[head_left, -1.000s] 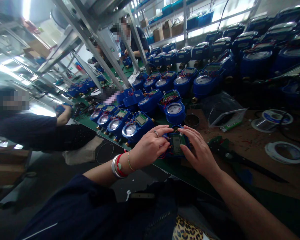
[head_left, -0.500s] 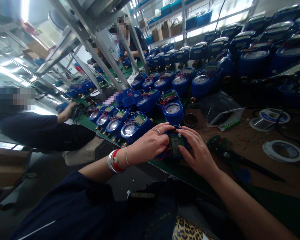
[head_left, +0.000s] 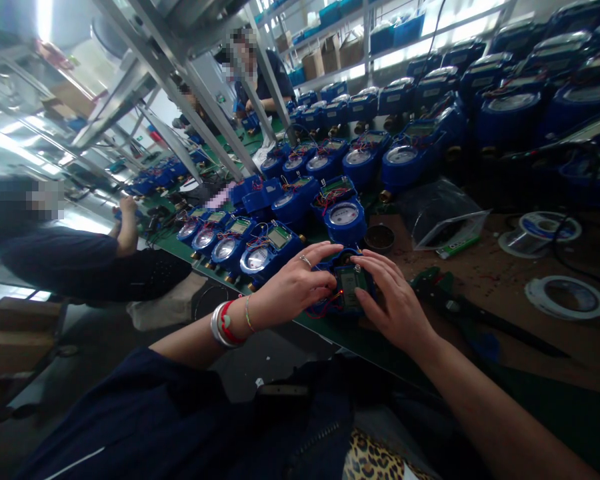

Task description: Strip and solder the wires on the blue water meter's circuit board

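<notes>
A blue water meter (head_left: 351, 288) with a bare green circuit board and grey display lies at the bench edge, turned with its display toward me. My left hand (head_left: 303, 283) is on its left side, with the index finger reaching along the far edge and the other fingers curled at the board. A small red light glows beside those fingertips, and red wires (head_left: 320, 308) loop out below them. My right hand (head_left: 397, 303) clasps the right side, thumb on the display and fingers over the far rim. Both hands hide much of the meter's body.
Several other blue meters (head_left: 263, 253) stand in rows left and beyond. At right lie black-bladed shears (head_left: 460, 310), a solder spool (head_left: 550, 230), a white tape roll (head_left: 565, 298), a clear plastic bag (head_left: 443, 213) and a small round tin (head_left: 380, 237). A co-worker (head_left: 80, 253) sits at left.
A red light now shows on the meter's board. My left hand has shifted slightly left, its curled fingers easing off the display edge. The co-worker at left has raised a hand.
</notes>
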Demonstrator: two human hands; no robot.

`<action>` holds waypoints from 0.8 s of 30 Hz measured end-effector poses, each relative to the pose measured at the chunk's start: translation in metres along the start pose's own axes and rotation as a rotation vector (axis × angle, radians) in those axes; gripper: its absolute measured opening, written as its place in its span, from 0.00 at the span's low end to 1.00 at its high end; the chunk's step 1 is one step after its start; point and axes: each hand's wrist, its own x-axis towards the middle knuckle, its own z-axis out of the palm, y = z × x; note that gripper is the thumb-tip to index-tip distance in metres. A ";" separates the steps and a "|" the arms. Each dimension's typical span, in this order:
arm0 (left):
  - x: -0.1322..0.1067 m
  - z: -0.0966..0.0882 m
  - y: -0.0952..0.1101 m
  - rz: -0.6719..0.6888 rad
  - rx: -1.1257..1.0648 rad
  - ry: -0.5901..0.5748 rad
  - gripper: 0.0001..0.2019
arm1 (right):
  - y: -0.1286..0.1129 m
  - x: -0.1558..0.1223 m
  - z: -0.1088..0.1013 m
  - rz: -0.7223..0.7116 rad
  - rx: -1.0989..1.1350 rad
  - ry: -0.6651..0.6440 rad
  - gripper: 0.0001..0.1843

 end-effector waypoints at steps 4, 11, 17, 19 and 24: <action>0.003 -0.002 -0.004 0.031 0.000 -0.020 0.07 | -0.001 0.000 -0.001 -0.004 -0.004 -0.004 0.22; 0.000 0.002 0.001 0.056 0.155 -0.018 0.09 | -0.001 0.001 0.000 -0.007 -0.005 -0.004 0.22; 0.004 0.003 0.003 0.150 0.271 -0.019 0.09 | 0.000 0.000 0.000 -0.009 -0.011 0.001 0.22; 0.005 0.005 0.002 0.164 0.295 0.005 0.10 | 0.000 0.000 0.000 -0.012 -0.012 0.001 0.22; 0.005 0.004 0.001 0.176 0.337 -0.014 0.09 | 0.000 0.000 -0.001 -0.024 -0.011 -0.005 0.22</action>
